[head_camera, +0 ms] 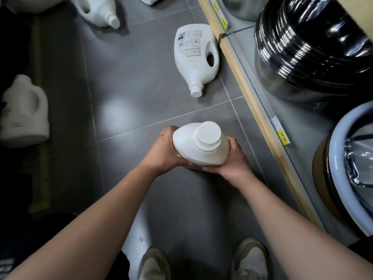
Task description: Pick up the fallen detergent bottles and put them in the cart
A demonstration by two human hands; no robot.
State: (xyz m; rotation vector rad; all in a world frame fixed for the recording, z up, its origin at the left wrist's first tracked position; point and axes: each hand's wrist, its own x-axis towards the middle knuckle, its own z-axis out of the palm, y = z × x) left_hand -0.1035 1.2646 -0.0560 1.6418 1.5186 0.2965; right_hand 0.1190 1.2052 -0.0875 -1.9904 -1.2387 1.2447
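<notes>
I hold a white detergent bottle upright above the grey floor, cap toward the camera. My left hand grips its left side and my right hand grips its right side and bottom. A second white bottle lies flat on the tiles ahead, label up, cap pointing toward me. A third bottle lies at the top left. Another white bottle sits in the dark area at the far left; I cannot tell what it rests on.
A low shelf with a wooden front edge runs diagonally along the right, carrying a black coiled hose and a pale blue basin. A yellow price tag sits on the edge. My shoes stand at the bottom.
</notes>
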